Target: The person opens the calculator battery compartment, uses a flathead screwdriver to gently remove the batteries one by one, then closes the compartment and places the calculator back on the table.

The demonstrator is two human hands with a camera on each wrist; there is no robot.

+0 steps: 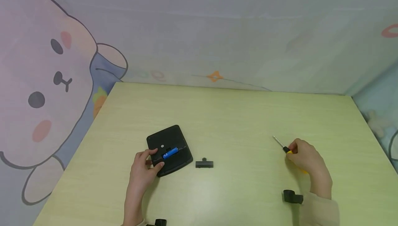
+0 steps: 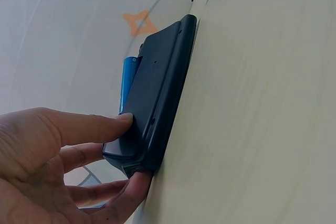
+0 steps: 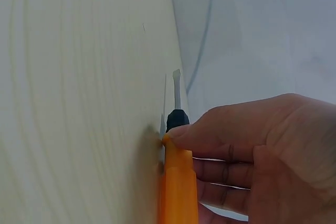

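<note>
My left hand [image 1: 143, 170]: 1, gripping the near-left edge of a flat black plastic device with rounded corners [image 1: 174, 136], thumb on the upward face, fingers at the side. Device count: 1, on the left half of the pale wood-grain tabletop [image 1: 239, 122]. One round white spot [image 1: 162, 146] on its face. One blue cylindrical battery [image 1: 170, 153] sits at its slot, standing proud of the face; white characters near one end, can't read them for sure.

My right hand [image 1: 309, 158]: 1, pinching a screwdriver with yellow-orange handle, black collar and silver shaft [image 3: 180, 182], thumb by the collar. Count: 1, flat tip, pointing away from me, over the tabletop's right side.

Between hands, just right of the device: 1 small dark grey cover with a tab [image 1: 204, 164], lying apart from it.

Behind: printed fabric backdrop [image 1: 217, 39], 1 big cartoon animal face [image 1: 40, 67] at left.
</note>
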